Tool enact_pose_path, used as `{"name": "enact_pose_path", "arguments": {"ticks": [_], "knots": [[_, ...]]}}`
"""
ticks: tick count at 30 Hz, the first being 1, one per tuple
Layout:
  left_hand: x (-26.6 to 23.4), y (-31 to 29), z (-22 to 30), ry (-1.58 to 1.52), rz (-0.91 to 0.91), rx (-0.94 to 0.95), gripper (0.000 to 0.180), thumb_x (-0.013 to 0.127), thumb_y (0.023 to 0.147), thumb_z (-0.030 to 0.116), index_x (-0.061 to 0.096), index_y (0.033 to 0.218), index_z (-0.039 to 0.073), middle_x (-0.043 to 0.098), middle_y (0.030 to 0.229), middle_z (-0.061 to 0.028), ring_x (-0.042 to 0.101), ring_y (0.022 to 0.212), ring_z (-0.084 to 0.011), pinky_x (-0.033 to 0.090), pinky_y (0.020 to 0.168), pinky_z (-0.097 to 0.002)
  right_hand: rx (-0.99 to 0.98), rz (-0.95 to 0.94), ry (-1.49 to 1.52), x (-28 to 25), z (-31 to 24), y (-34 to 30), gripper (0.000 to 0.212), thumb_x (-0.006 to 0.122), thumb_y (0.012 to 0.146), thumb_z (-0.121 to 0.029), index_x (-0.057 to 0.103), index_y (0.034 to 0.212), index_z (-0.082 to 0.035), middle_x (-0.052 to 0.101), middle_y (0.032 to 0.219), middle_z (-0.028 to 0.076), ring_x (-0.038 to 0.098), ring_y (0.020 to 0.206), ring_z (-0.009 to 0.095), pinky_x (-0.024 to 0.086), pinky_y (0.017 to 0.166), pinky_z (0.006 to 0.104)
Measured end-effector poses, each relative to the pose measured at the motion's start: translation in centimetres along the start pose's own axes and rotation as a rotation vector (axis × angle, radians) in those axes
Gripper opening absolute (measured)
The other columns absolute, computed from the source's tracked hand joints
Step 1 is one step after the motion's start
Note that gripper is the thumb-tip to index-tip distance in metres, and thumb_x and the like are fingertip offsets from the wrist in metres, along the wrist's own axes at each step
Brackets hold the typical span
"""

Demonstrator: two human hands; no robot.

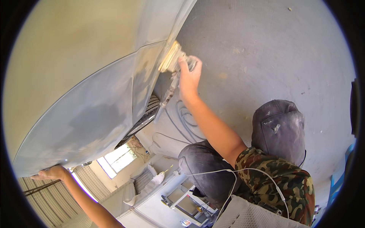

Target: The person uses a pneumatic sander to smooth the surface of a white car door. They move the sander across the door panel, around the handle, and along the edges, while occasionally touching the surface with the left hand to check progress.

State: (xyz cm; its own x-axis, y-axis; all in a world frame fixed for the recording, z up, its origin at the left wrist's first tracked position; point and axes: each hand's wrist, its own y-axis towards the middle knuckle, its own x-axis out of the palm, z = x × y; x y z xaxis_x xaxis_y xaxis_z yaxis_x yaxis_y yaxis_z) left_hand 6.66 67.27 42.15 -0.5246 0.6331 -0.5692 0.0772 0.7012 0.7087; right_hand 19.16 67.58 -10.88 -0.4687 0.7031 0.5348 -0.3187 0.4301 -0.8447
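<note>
Car body (95, 85): taken as the landmark; a pale, curved surface marked by a crease and by a dark grey patch (99, 118).
Sander (170, 59): held at the car body's edge, on the floor side, its yellow pad turned toward the surface; whether full contact is made cannot be told.
Right grip (189, 72): curled around the sander's top, thumb and fingers set on opposite sides.
Left grip (51, 173): wrapped around nothing; its fingers are laid against the car body's margin, well apart from the sander.
Edge risk: the coating could be cut too deep if the pad is tipped and pressure is gathered on the car body's narrow rim.
Crease risk: the line could be blunted if the pad is run across it rather than along it.
Hose (177, 124): looped on the floor (243, 57) near the car body; if a loop is snagged, the sander could be tugged off its line.
Tyre (152, 106): partly covered by the car body; it could be scuffed if the dusty fitting (169, 93) hanging below the sander is swung inward.
White cable (280, 192): draped across the camouflage sleeve (289, 176), away from the car body; it could be pulled taut by a long reach.
</note>
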Motion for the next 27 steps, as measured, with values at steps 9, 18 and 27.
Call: {"name": "enact_pose_path", "arguments": {"ticks": [9, 18, 27], "knots": [[4.6, -7.7, 4.3, 0.122, 0.023, 0.176, 0.117, 0.037, 0.099, 0.076, 0.002, 0.158, -0.018, 0.012, 0.163, -0.0427, 0.028, 0.151, -0.049, 0.03, 0.121, -0.0609, -0.215, -0.111, 0.044, -0.7, -3.2, 4.9, 0.046, 0.072, 0.098, -0.024, 0.045, 0.13, -0.004, 0.062, 0.099, 0.011, 0.063, 0.068, 0.016, 0.055, 0.055, 0.0316], [0.4, -9.3, -0.1, 0.404, 0.001, 0.327, 0.099, 0.022, 0.108, 0.067, 0.008, 0.16, -0.016, 0.002, 0.169, -0.0378, 0.002, 0.159, -0.0498, 0.007, 0.129, -0.0566, -0.188, -0.063, 0.087, -1.3, -2.5, 0.7, 0.046, 0.074, 0.096, -0.024, 0.046, 0.127, -0.004, 0.062, 0.096, 0.01, 0.059, 0.061, 0.014, 0.05, 0.054, 0.0313], [-1.8, -11.0, -0.9, 0.423, 0.04, 0.515, 0.084, 0.028, 0.112, 0.055, 0.018, 0.162, -0.011, 0.014, 0.171, -0.0296, 0.011, 0.16, -0.0466, 0.01, 0.129, -0.0539, -0.59, 0.04, -0.157, -2.0, -3.3, -1.7, 0.055, 0.079, 0.089, -0.029, 0.05, 0.127, -0.002, 0.063, 0.104, 0.015, 0.063, 0.096, 0.027, 0.051, 0.09, 0.0408]]}}
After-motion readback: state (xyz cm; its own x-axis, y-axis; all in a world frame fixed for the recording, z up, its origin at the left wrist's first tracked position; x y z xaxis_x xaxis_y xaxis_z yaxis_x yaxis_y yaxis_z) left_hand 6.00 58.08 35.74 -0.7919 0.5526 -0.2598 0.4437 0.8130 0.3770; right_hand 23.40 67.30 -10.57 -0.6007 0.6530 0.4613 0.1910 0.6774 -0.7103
